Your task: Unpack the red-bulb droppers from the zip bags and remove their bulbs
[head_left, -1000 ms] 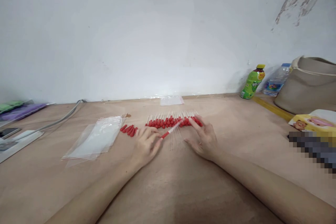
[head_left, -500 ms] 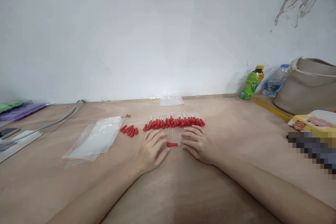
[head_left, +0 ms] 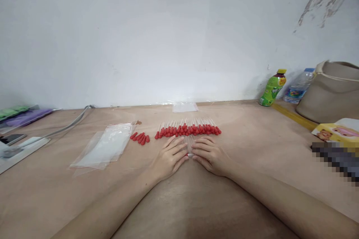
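Between my two hands lie several thin clear tubes [head_left: 190, 141], side by side on the table. One more tube lies crosswise at their near ends; its red bulb is mostly covered by my left fingers. My left hand [head_left: 171, 157] has its fingertips on that red bulb. My right hand [head_left: 211, 155] curls at the other side, fingertips at the crosswise tube's clear end. Just beyond my hands is a row of droppers with red bulbs [head_left: 187, 130], their clear tips pointing away. Several loose red bulbs [head_left: 140, 138] sit to the left of the row.
Clear plastic bags [head_left: 108, 145] lie at left, another bag [head_left: 185, 107] near the wall. Further left are a cable [head_left: 66, 126] and a phone [head_left: 14, 139]. At right stand a green bottle [head_left: 272, 89], a clear bottle [head_left: 298, 87], a beige bin [head_left: 328, 95] and a yellow packet [head_left: 336, 132].
My left hand has moved right, closer to my right hand, and its fingers now cover most of the crosswise red bulb. The view has shifted slightly.
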